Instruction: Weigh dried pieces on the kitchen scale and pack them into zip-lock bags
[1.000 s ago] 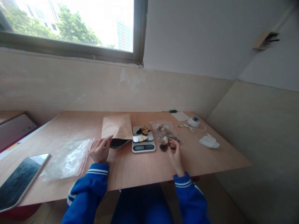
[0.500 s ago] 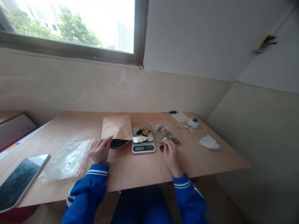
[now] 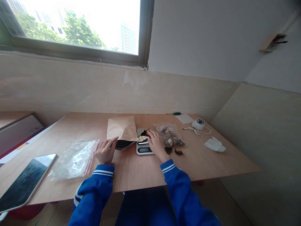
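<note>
Shifted onto the digital scale (image 3: 144, 150), the right hand (image 3: 155, 143) lies open.

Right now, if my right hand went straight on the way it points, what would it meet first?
The right hand would likely meet the pieces on the scale first; its fingers look almost on them, though depth is unclear.

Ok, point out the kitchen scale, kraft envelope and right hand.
Kitchen scale (image 3: 144, 149), head view, on its display.
Kraft envelope (image 3: 121, 128), head view, on its face.
Right hand (image 3: 156, 143), head view, on its back.

Scale display (image 3: 144, 149) too blurred to read
</note>
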Demonstrator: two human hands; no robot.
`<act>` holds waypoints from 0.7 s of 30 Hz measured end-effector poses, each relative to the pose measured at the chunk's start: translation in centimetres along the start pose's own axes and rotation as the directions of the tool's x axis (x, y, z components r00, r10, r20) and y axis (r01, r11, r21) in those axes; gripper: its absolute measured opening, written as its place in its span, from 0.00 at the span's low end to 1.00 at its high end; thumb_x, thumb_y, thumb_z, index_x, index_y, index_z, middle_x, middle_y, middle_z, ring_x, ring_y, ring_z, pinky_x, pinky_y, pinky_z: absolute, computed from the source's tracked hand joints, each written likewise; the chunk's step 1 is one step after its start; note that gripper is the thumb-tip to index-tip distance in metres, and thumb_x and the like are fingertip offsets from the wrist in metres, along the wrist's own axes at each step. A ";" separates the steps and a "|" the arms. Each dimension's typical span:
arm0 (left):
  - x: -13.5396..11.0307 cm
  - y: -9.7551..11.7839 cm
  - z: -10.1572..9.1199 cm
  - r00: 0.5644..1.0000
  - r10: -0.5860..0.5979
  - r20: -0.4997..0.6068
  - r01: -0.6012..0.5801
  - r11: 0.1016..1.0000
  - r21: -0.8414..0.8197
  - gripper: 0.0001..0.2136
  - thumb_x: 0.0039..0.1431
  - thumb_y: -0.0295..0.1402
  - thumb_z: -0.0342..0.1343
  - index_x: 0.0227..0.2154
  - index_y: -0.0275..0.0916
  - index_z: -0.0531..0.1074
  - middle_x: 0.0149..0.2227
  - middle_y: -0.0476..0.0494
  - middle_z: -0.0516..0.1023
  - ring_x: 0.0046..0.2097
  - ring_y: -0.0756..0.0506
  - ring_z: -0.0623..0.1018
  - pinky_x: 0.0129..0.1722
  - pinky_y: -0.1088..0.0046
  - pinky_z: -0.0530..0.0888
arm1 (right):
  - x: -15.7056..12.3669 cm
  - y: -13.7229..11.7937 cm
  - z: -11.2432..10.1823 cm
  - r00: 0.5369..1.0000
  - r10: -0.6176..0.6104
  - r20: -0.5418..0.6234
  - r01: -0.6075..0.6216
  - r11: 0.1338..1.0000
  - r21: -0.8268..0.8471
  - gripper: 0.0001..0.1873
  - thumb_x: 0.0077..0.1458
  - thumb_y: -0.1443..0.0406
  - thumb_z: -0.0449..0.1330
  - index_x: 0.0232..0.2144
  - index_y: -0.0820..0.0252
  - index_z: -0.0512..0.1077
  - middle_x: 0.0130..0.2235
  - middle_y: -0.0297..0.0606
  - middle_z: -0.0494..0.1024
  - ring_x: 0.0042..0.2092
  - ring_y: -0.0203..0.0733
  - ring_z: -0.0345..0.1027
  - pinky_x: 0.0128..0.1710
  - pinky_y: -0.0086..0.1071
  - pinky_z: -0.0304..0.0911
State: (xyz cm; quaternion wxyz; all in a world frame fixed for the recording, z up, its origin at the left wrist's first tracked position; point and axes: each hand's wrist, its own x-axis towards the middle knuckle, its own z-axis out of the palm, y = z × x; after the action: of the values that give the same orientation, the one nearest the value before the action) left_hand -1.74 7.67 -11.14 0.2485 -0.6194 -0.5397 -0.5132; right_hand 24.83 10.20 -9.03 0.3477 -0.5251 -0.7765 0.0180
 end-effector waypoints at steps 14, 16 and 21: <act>0.0 0.1 0.0 1.000 -0.011 -0.004 0.011 1.000 -0.002 0.09 0.59 0.34 0.56 0.39 0.46 0.79 0.31 0.48 0.79 0.33 0.48 0.74 0.36 0.75 0.69 | 0.3 2.5 -1.2 0.996 0.071 -0.050 -0.067 0.994 0.089 0.20 0.63 0.66 0.43 0.49 0.61 0.71 0.52 0.45 0.74 0.54 0.48 0.63 0.55 0.45 0.57; 0.1 0.3 -0.1 1.000 -0.009 -0.013 0.009 1.000 0.001 0.08 0.59 0.34 0.56 0.39 0.46 0.79 0.30 0.48 0.79 0.33 0.49 0.74 0.35 0.75 0.69 | -0.4 3.3 -1.9 0.996 0.071 -0.055 -0.065 0.993 0.100 0.20 0.61 0.68 0.44 0.47 0.59 0.72 0.49 0.44 0.75 0.52 0.47 0.64 0.54 0.45 0.59; 0.0 0.3 -0.1 0.998 -0.059 0.018 0.059 0.998 0.014 0.08 0.60 0.36 0.55 0.38 0.46 0.79 0.30 0.48 0.79 0.33 0.48 0.75 0.36 0.75 0.69 | -5.1 5.5 -4.4 0.991 0.130 0.016 -0.130 0.991 0.021 0.15 0.56 0.67 0.52 0.45 0.58 0.72 0.46 0.45 0.75 0.49 0.52 0.65 0.50 0.48 0.61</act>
State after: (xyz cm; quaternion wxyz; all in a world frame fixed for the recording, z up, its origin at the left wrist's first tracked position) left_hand -1.49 7.51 -11.06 0.2325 -0.6061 -0.5636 -0.5108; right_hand 32.79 6.91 -10.50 0.3456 -0.5705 -0.7431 0.0529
